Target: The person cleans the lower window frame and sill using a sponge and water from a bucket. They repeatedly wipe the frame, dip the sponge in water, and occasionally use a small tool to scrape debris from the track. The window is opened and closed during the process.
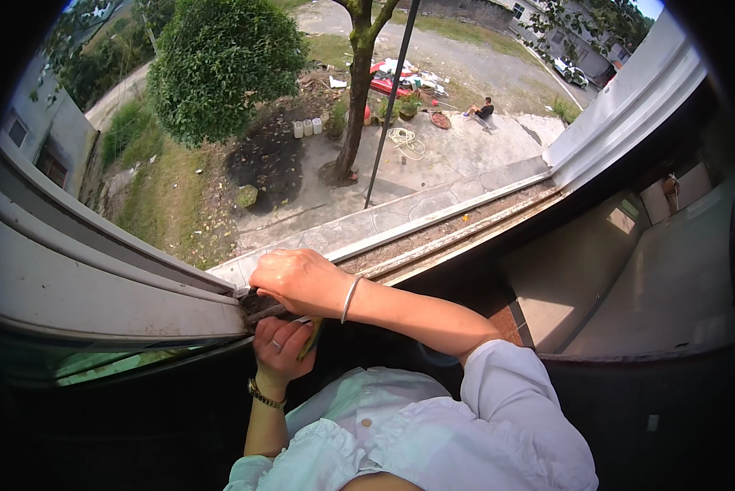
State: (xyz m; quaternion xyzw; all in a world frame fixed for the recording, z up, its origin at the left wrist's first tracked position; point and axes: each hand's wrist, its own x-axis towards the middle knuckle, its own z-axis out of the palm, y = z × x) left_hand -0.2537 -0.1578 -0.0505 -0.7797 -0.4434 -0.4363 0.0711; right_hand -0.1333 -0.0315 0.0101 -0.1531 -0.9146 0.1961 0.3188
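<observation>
My right hand, with a silver bangle at its wrist, is closed over the left end of the dirty window track. A small dark thing shows at its fingers; what it is cannot be told. Just below, on the inner side of the sill, my left hand wears a ring and a watch. Its fingers are curled around a yellowish-green cloth or similar soft item, partly hidden by the hand. The white window frame meets the track beside both hands.
Small debris and a yellow fleck lie in the track. Outside the opening are a stone ledge, a dark pole and a tree trunk. A person sits on the paved yard far below. The right window jamb bounds the opening.
</observation>
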